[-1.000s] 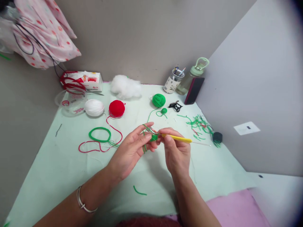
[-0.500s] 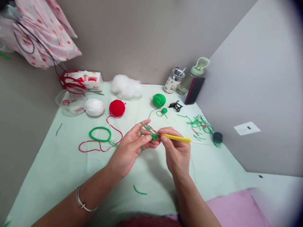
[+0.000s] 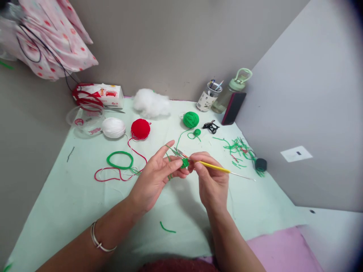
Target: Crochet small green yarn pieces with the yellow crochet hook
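Note:
My left hand pinches a small green crochet piece between thumb and fingers, with green yarn wound over its raised forefinger. My right hand grips a yellow-handled crochet hook, whose tip is at the green piece and whose metal tail points right. The yarn strand runs back to a green yarn ball on the pale green table cover.
A red yarn ball, a white yarn ball, a green yarn loop, white stuffing, a clear tub and a tissue box lie at the back left. A jar, bottle, phone, hair clip, yarn scraps sit right.
My left forefinger has stretched up and out, and the hook's tail has tipped slightly down to the right. Both hands stay in the same spot.

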`<state>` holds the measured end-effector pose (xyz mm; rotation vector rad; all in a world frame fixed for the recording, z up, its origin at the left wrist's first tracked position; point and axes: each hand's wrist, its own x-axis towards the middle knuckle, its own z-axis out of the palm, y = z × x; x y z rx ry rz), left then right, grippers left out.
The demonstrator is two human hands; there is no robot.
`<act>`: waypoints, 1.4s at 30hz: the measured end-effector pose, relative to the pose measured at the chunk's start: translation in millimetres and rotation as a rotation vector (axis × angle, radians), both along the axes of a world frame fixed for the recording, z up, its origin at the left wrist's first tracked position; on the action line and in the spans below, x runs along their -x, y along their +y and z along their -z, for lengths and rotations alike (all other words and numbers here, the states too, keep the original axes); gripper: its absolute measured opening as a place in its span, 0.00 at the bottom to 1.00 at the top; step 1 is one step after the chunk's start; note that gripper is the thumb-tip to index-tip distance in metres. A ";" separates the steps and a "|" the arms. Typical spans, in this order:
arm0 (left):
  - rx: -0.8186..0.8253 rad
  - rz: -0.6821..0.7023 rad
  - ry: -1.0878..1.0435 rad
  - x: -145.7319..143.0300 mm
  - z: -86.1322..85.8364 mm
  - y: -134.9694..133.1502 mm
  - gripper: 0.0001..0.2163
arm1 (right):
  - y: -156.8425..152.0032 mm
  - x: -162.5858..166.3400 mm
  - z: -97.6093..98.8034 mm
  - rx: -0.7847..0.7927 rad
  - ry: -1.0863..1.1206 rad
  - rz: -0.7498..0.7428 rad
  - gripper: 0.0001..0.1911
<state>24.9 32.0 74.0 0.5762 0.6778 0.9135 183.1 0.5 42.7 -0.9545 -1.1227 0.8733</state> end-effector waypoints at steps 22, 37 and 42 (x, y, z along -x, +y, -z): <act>-0.159 -0.061 0.183 3.1 4.3 -1.3 0.30 | -4.2 1.5 -6.9 -0.118 -0.130 0.082 0.09; -0.271 -0.152 0.375 2.1 5.2 -5.1 0.32 | -11.2 11.3 -11.1 -0.306 -0.572 0.201 0.12; -0.281 -0.179 0.400 0.4 1.0 -8.3 0.31 | -11.9 14.0 -8.8 -0.258 -0.526 0.205 0.12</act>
